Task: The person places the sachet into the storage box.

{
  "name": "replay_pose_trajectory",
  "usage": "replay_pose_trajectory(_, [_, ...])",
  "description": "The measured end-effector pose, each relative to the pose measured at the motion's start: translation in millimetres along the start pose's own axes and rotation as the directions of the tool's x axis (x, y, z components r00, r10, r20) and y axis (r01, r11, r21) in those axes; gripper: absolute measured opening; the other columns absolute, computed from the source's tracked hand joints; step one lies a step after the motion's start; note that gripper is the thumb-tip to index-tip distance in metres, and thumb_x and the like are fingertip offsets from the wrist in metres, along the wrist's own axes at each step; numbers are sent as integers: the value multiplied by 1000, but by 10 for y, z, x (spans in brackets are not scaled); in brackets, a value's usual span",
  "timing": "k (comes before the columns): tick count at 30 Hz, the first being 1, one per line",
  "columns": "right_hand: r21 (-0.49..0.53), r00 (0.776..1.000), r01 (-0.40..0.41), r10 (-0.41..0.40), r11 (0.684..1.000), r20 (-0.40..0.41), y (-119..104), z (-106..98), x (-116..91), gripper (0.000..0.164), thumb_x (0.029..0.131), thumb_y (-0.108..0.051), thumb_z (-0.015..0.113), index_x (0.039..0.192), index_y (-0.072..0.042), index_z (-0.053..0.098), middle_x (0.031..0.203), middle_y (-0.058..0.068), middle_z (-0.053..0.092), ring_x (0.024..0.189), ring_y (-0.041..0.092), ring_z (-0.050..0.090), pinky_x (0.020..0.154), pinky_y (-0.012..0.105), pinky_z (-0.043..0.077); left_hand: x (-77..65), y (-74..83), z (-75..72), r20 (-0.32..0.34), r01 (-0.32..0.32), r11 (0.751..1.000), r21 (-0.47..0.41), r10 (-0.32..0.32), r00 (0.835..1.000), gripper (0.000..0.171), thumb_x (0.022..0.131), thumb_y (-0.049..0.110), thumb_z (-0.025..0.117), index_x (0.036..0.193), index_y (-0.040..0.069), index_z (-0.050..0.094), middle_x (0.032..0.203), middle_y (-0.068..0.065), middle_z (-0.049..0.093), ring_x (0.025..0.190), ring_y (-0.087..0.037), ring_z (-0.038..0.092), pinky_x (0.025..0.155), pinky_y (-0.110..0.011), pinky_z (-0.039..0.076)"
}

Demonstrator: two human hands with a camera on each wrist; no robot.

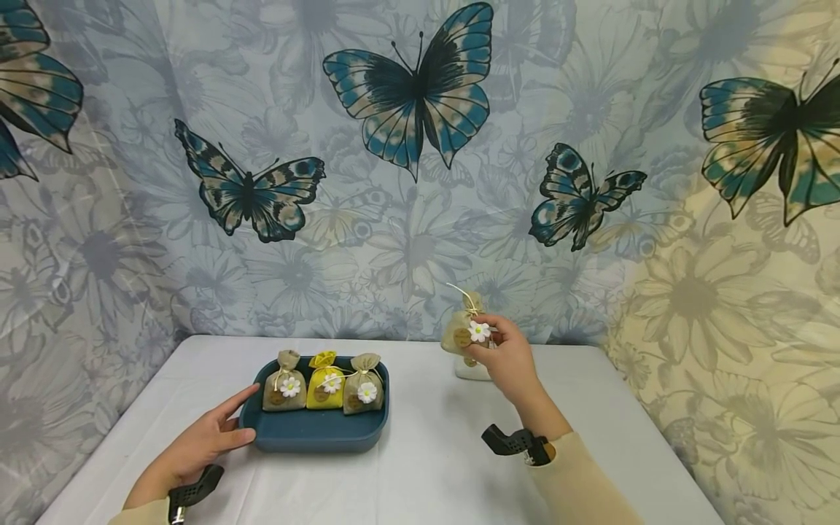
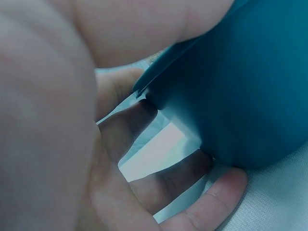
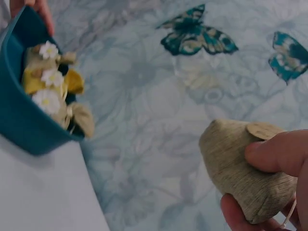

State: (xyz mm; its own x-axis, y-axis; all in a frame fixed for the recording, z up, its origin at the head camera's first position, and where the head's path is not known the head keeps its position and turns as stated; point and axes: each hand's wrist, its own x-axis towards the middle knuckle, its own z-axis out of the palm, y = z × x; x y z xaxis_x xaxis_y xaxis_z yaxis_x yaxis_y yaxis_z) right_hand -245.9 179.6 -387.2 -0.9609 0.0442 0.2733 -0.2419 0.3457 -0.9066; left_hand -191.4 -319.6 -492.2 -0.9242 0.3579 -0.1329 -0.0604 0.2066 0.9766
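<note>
1. Nearest me, the person's left hand is bracing the left end of a blue tray, spread fingers and thumb pressing its wall without wrapping around it.
2. Inside the tray, three pouches are standing side by side along the far wall: a beige pouch, a yellow pouch and another beige pouch; bare floor is showing in front of them.
3. Farther off, the right hand is pinching a flower-trimmed beige pouch between thumb and fingers, apparently above the white table, well right of the tray.
4. Behind that pouch, a whitish item is sitting half hidden; I cannot tell what it is.
5. By my reading, work is progressing: three pouches are resting in place, while the pinched one is remaining outside.
</note>
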Motion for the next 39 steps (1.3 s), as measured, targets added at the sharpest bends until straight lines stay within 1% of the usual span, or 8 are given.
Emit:
replay_pose_trajectory(5, [38,999,2,-4,999,36,-168,145,24,46,79,-5,83,121,-14,68,108,13,62,97,29,58,64,33,53,-1,5,-4,1,2,1000,4,-2,1000,80,102,15,60,162,10,7,162,-25,-12,140,-58,8,102,-61,36])
replay_pose_trajectory(12, [73,986,32,-43,997,159,-296,413,36,46,79,1,79,121,-15,69,110,12,61,94,27,60,69,33,53,0,8,4,3,6,1000,1,-6,1000,80,102,15,60,162,11,7,162,-25,-12,140,-58,10,102,-59,38])
replay_pose_trajectory(18, [120,946,57,-92,991,312,-451,737,-66,42,78,3,74,116,-15,71,130,6,53,111,35,57,71,37,52,2,-1,2,10,14,1000,-11,-14,1000,81,102,14,60,162,11,6,161,-25,-13,140,-58,10,101,-57,40])
replay_pose_trajectory(23, [115,902,126,-162,985,401,-525,1027,-157,40,80,1,73,116,-17,71,125,1,54,120,29,51,91,49,48,-4,17,-7,15,21,1000,-4,-21,1000,81,102,15,59,162,11,5,161,-25,-15,139,-60,4,102,-62,36])
replay_pose_trajectory(26, [61,893,151,-163,987,419,-548,1179,-195,37,83,-4,75,114,-23,72,122,-7,55,119,24,49,94,47,45,-6,31,-9,15,20,1000,3,-20,1000,80,102,16,59,162,12,6,161,-25,-16,138,-60,2,102,-63,35])
replay_pose_trajectory(28, [37,892,153,-154,988,424,-558,1273,-216,35,83,-6,76,113,-25,72,120,-10,55,115,23,51,90,42,47,-8,40,-9,17,14,1000,6,-14,1000,80,102,16,59,162,12,6,161,-24,-16,138,-60,2,102,-63,34])
replay_pose_trajectory(32, [20,887,161,-153,987,436,-533,1469,-242,32,83,-10,79,111,-25,75,116,-12,58,110,18,53,87,35,47,-11,45,-6,19,6,1000,10,-6,1000,81,102,15,59,162,11,5,161,-24,-16,138,-60,1,102,-64,33])
replay_pose_trajectory(39, [-13,876,153,-130,988,465,-510,1742,-299,30,81,-11,82,108,-25,77,110,-18,59,104,10,55,88,32,46,-15,38,-9,13,15,1000,6,-15,1000,81,102,15,60,162,11,5,161,-23,-16,137,-61,-1,102,-67,30])
